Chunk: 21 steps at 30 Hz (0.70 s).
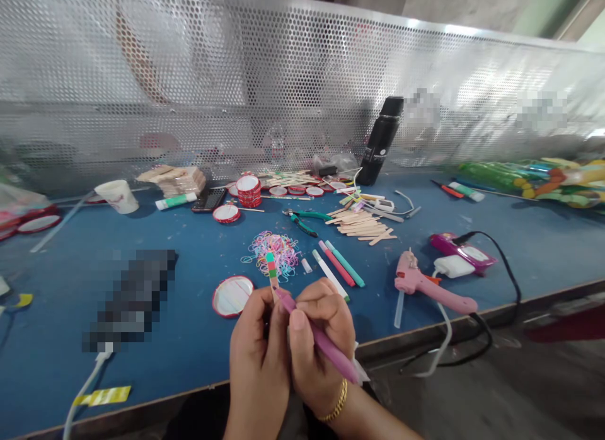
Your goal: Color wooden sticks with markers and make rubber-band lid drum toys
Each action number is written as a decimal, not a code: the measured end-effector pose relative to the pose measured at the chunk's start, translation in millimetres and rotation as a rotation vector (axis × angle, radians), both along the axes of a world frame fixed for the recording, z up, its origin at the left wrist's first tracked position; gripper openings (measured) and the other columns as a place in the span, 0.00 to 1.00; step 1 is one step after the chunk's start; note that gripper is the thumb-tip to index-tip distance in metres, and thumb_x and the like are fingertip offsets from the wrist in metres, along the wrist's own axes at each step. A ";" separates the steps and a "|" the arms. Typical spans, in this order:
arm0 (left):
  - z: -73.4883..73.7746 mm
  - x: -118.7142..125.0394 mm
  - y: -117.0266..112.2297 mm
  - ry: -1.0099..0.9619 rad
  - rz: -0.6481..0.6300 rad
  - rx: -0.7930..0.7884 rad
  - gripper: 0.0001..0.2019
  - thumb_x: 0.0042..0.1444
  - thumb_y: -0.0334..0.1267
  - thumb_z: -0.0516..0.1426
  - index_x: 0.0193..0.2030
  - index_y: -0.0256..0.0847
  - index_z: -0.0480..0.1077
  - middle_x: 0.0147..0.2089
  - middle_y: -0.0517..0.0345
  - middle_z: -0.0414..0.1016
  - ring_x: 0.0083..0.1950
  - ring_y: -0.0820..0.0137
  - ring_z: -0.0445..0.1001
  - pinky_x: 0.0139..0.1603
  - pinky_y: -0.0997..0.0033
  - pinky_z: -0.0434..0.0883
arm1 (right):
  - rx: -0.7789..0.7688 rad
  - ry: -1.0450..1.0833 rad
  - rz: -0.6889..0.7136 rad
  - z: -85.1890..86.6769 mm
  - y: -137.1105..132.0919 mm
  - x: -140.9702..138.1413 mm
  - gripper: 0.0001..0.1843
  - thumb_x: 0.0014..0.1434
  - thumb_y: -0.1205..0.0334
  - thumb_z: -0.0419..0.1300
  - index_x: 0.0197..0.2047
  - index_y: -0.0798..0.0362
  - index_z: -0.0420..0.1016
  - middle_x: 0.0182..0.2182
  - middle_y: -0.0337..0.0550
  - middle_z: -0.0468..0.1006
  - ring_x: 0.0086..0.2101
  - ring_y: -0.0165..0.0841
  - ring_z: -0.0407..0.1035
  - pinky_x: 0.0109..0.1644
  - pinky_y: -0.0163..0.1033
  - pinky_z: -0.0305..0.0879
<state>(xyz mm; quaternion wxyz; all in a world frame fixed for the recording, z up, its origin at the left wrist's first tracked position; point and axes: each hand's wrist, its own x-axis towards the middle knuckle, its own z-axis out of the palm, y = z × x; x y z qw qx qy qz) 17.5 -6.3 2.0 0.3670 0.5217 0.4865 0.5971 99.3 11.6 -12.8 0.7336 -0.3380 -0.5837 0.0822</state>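
Pinched in my left hand [259,342] is a wooden craft stick [271,268], its upper end coloured in green and red bands. My right hand [324,339] grips a purple marker [331,350], whose tip meets or nearly meets the stick just above my left fingers. Beyond my hands lies a heap of coloured rubber bands [276,254]. A round red-rimmed lid [233,295] is left of my left hand. White [331,275], red [336,263] and teal [347,265] markers lie past my right hand, near a small marker cap [306,265].
A pink glue gun [432,285] with cords stands at the right edge. Plain craft sticks [362,224], green-handled pliers [305,222] and a black bottle [382,140] are farther back. A charging phone [135,295] lies left. Perforated metal [198,68] walls off the back.
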 end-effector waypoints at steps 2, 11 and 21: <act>0.5 -0.1 -0.3 -0.003 0.000 -0.008 0.13 0.70 0.49 0.57 0.40 0.44 0.74 0.34 0.61 0.74 0.33 0.71 0.70 0.33 0.75 0.69 | 0.013 -0.009 -0.009 0.6 0.1 -0.5 0.06 0.64 0.71 0.57 0.39 0.50 0.65 0.31 0.32 0.71 0.31 0.28 0.70 0.48 0.48 0.64; 4.1 -0.9 1.0 0.035 0.005 -0.019 0.12 0.69 0.49 0.58 0.39 0.43 0.74 0.31 0.62 0.72 0.31 0.72 0.68 0.31 0.75 0.67 | -0.060 0.039 -0.042 -5.1 0.1 -1.0 0.06 0.69 0.66 0.55 0.37 0.48 0.64 0.29 0.34 0.70 0.29 0.31 0.67 0.44 0.47 0.67; 2.5 1.4 -0.1 -0.008 0.002 -0.009 0.12 0.69 0.47 0.58 0.38 0.43 0.73 0.32 0.61 0.72 0.33 0.71 0.70 0.34 0.74 0.68 | -0.024 0.011 -0.014 -4.2 1.0 -1.2 0.05 0.67 0.68 0.57 0.41 0.49 0.66 0.32 0.35 0.72 0.32 0.30 0.70 0.44 0.47 0.67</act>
